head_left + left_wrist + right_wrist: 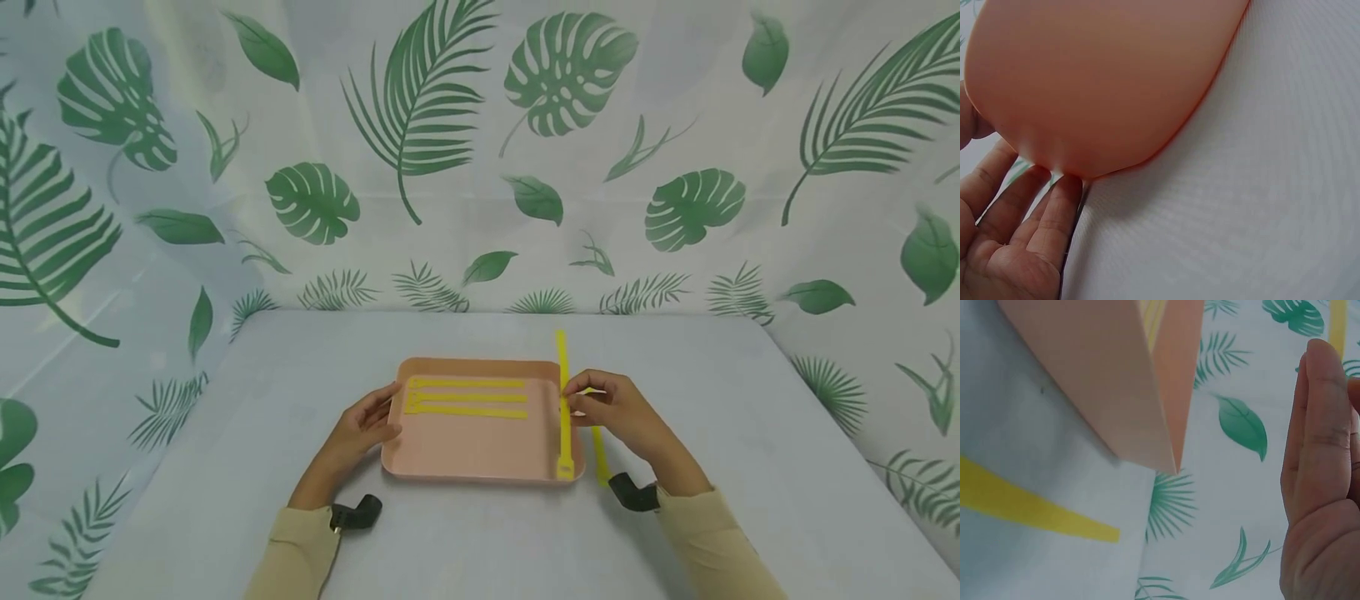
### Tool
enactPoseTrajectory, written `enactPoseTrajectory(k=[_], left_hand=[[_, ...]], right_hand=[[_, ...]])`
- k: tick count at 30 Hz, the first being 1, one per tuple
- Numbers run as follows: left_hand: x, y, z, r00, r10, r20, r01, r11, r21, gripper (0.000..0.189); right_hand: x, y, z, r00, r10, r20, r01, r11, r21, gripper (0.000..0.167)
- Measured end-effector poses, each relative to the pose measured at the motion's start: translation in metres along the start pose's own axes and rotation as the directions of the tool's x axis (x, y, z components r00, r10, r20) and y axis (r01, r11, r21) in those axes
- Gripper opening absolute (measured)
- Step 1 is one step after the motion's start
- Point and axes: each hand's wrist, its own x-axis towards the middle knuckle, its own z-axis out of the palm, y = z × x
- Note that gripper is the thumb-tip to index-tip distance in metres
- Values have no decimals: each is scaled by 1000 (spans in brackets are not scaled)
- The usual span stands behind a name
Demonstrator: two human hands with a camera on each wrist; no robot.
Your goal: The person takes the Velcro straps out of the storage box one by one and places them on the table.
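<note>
A shallow pink tray point(472, 454) sits on the table, with my left hand point(362, 427) gripping its left end. Up close in the left wrist view, the fingertips point(1071, 187) press against the tray's outer wall. Inside the tray, three yellow cable-tie straps point(472, 398) lie side by side, their slotted heads to the left. My right hand point(618, 417) pinches another yellow strap point(564, 433) near its middle, held lengthwise over the tray's right edge with the slotted head toward me. A further yellow strap point(601, 458) lies on the table right of the tray, partly hidden under the right hand.
The pale table point(480, 542) stretches around the tray on all sides. A white curtain point(450, 217) printed with green leaves hangs behind it and along both sides. A black wrist camera point(357, 512) is strapped at the left sleeve, and another point(633, 493) at the right.
</note>
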Motion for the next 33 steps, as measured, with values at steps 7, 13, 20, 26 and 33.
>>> enactPoseTrajectory(k=[7,13,20,26,33], left_hand=[[3,-3,1,1000,13,10,-13,1000,12,75],[4,-5,0,1000,16,9,-17,999,32,75],[3,-4,2,999,-38,2,38,999,30,79],[2,0,2,999,-34,-7,35,999,41,78],[-3,1,1,1000,-25,-1,25,999,28,77]], right_hand=[[-7,4,-6,999,26,-45,-25,999,24,21],[-12,12,-13,997,18,-74,-17,1000,15,21],[-18,15,-26,988,33,-152,-34,999,-9,24],[-19,21,-39,986,50,-162,-51,999,0,29],[-19,29,-55,987,91,-136,-92,996,4,31]])
